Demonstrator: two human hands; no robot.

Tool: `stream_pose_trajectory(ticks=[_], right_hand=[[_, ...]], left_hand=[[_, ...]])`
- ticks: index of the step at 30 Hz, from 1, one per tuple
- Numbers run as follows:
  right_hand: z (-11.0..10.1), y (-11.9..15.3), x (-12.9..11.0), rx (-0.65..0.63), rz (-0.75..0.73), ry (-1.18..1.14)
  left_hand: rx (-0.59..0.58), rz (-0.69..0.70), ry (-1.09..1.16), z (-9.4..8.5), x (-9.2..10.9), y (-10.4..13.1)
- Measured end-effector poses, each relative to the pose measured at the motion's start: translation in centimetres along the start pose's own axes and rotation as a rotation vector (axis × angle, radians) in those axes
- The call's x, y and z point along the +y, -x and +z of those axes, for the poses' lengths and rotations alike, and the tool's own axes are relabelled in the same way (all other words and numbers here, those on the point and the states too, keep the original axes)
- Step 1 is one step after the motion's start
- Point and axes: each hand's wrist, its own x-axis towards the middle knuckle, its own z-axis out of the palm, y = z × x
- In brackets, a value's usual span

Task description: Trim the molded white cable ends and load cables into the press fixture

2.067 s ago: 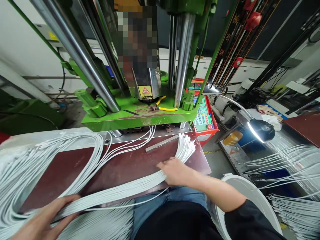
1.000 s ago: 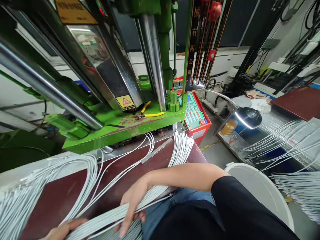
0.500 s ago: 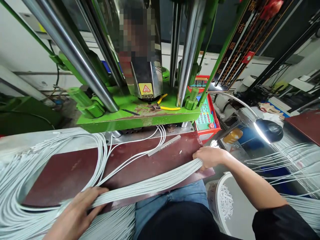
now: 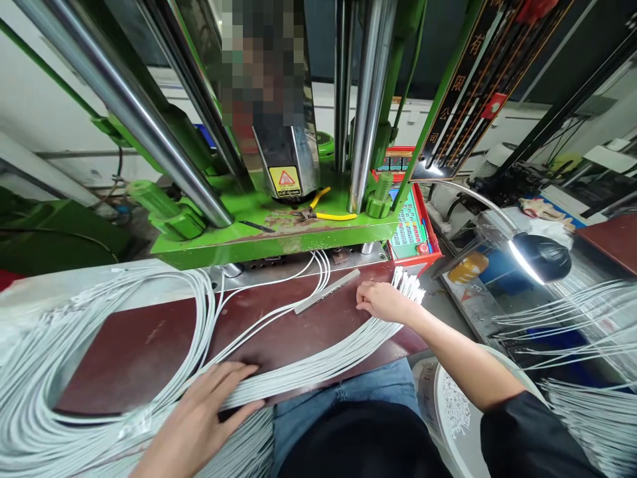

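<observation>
A thick bundle of thin white cables (image 4: 318, 365) curves across a dark red board (image 4: 144, 352) in front of me. My left hand (image 4: 209, 405) loosely grips it at the left, thumb on the near side and fingers on the far side. At the board's right end my right hand (image 4: 383, 302) lies across the bundle close to its white tips (image 4: 411, 285), palm down with curled fingers. What those fingers hold, if anything, is hidden. Several separate cables (image 4: 321, 269) run from the machine over the board, beside a flat grey metal strip (image 4: 327, 292).
A green press (image 4: 279, 239) stands behind the board, with yellow-handled pliers (image 4: 318, 211) on its plate. To the right are a control panel (image 4: 411, 222), a lit lamp (image 4: 540, 255) and a white bucket (image 4: 448, 431) holding small white scraps. Coiled cables (image 4: 30, 392) lie at left.
My right hand has let go its grip around the bundle end and moved left and up over it, baring the white tips. My left hand has slid right along the bundle.
</observation>
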Motion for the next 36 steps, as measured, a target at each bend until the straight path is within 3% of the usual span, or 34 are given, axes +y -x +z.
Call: stream_pose_trajectory(ticks=[3,6,7,8,10,12,14,16,18,20,23,25,27,29,31,36], right_hand=[[-1.8,1.6,0.7,0.101,0.047,-0.033],[-4.7,5.6,3.3,0.312,0.199,-0.076],[-5.4,7.3,4.5,0.327,0.276,-0.04],[-5.8,8.9,5.7,0.277,0.359,0.018],[-5.6,12.1,7.8,0.053,0.549,0.148],[-4.8,14.6,8.8,-0.133,0.669,0.179],[-4.1,16.1,8.2,-0.162,0.631,0.029],[-3.9,16.6,6.0,-0.127,0.456,-0.254],[-3.5,16.1,2.7,-0.182,0.244,-0.562],[-2.3,14.7,-0.8,-0.326,0.041,-0.883],[1.8,10.9,-5.1,-0.449,-0.145,-1.508],[4.6,7.8,-7.0,-0.378,-0.154,-1.845],[6.1,5.2,-8.1,-0.143,-0.001,-2.022],[5.8,3.6,-8.7,0.083,0.198,-2.046],[4.1,3.1,-8.7,0.186,0.243,-1.945],[0.0,4.5,-7.9,0.307,-0.2,-1.305]], left_hand=[[-0.062,0.062,0.02,0.9,2.5,-1.7],[-0.092,0.121,0.04,1.4,4.1,-2.7],[-0.093,0.137,0.066,1.3,4.3,-2.8],[-0.089,0.141,0.104,1.2,4.5,-2.9],[-0.083,0.118,0.218,0.8,4.4,-3.1],[-0.077,0.023,0.36,0.2,4.2,-3.4],[-0.12,-0.139,0.479,-0.5,4.1,-3.9],[-0.215,-0.304,0.561,-1.2,4.1,-4.7],[-0.307,-0.385,0.625,-2.0,4.2,-5.5],[-0.345,-0.395,0.683,-2.7,4.4,-5.9],[-0.386,-0.387,0.724,-3.8,4.9,-6.0],[-0.413,-0.386,0.739,-4.5,5.3,-5.8],[-0.42,-0.392,0.76,-5.0,5.7,-5.5],[-0.396,-0.41,0.788,-5.3,5.8,-5.1],[-0.355,-0.434,0.78,-5.2,5.7,-4.6],[-0.344,-0.341,0.487,-3.6,4.6,-2.8]])
